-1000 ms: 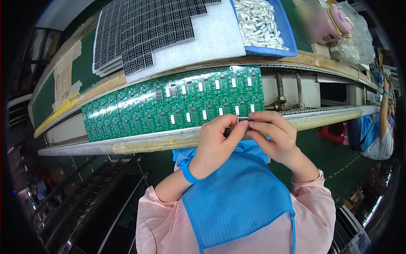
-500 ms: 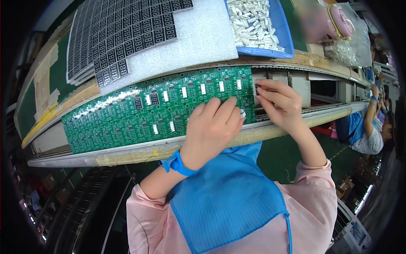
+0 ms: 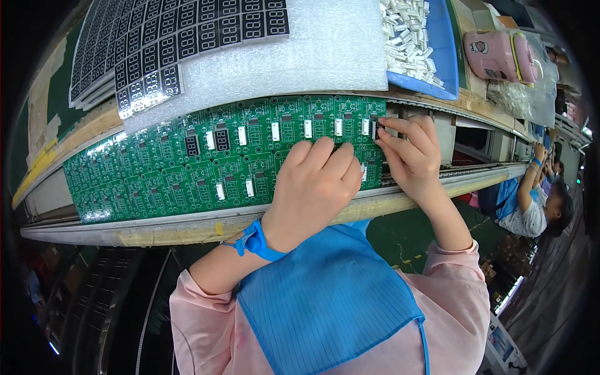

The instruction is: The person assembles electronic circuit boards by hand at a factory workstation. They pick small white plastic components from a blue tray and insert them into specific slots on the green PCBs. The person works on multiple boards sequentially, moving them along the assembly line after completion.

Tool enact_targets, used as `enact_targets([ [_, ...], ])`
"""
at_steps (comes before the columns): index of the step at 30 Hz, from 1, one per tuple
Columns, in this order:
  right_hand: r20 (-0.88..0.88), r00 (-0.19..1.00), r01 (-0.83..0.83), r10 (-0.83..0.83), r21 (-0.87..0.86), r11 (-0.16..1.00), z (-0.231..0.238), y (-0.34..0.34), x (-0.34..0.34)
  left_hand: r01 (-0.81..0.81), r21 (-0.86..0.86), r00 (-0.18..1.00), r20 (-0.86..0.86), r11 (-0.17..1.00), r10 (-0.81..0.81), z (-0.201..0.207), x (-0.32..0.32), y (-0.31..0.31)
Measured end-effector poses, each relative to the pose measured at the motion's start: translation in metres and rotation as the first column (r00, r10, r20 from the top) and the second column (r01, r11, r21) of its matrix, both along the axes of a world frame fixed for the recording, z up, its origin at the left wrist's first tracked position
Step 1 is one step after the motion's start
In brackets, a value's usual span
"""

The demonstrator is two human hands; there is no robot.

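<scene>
A long green circuit board panel (image 3: pixel 134 194) lies on the rail before me, with white connectors (image 3: pixel 307 129) standing along its upper row and two black digit displays (image 3: pixel 221 139) seated toward its middle. My right hand (image 3: pixel 412 153) pinches another small black digit display (image 3: pixel 376 129) at the panel's right end, beside the last upper connector. Over the lower right part of the panel rests my left hand (image 3: pixel 315 178), its fingers curled down. Beside those fingertips shows a white connector (image 3: pixel 364 172); whether they hold it is hidden.
Behind the panel, white foam sheet (image 3: pixel 300 69) carries rows of black digit displays (image 3: pixel 206 34). A blue bin (image 3: pixel 451 69) of loose white connectors stands to its right, then a pink case (image 3: pixel 497 57). The wooden-edged rail (image 3: pixel 181 234) runs along the front. Another person (image 3: pixel 531 200) works far right.
The view has shifted, so the foam sheet and bin appear farther right. My right hand has brought the digit display from the panel's right edge onto its end. My left hand stays curled over the panel.
</scene>
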State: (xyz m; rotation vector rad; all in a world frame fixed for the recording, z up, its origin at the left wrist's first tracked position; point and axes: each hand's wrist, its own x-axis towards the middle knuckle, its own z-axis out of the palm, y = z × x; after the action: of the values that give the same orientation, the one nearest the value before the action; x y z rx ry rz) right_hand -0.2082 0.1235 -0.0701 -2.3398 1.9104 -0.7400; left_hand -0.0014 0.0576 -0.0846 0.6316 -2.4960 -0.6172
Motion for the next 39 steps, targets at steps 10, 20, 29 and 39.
enact_targets([
  [10, -0.07, 0.997, 0.014, -0.012, 0.021, 1.0, 0.0039, -0.0023, 0.0017, -0.008, 0.027, 1.0, -0.002, 1.0, 0.008, -0.0013, -0.0005, 0.0015],
  [20, -0.073, 0.997, 0.016, -0.015, 0.018, 1.0, 0.0048, -0.0038, 0.0021, 0.003, 0.023, 1.0, 0.023, 1.0, -0.004, -0.0019, 0.0005, 0.0017],
  [29, -0.04, 0.999, -0.006, 0.008, 0.042, 0.999, 0.0072, -0.0067, -0.0003, -0.001, 0.038, 1.0, 0.013, 0.999, 0.001, -0.0015, -0.0002, 0.0018],
  [39, -0.021, 0.999, -0.037, 0.038, 0.055, 0.998, 0.0084, -0.0098, -0.0028, -0.005, 0.045, 1.0, 0.018, 0.999, 0.004, -0.0028, -0.0001, 0.0024],
])
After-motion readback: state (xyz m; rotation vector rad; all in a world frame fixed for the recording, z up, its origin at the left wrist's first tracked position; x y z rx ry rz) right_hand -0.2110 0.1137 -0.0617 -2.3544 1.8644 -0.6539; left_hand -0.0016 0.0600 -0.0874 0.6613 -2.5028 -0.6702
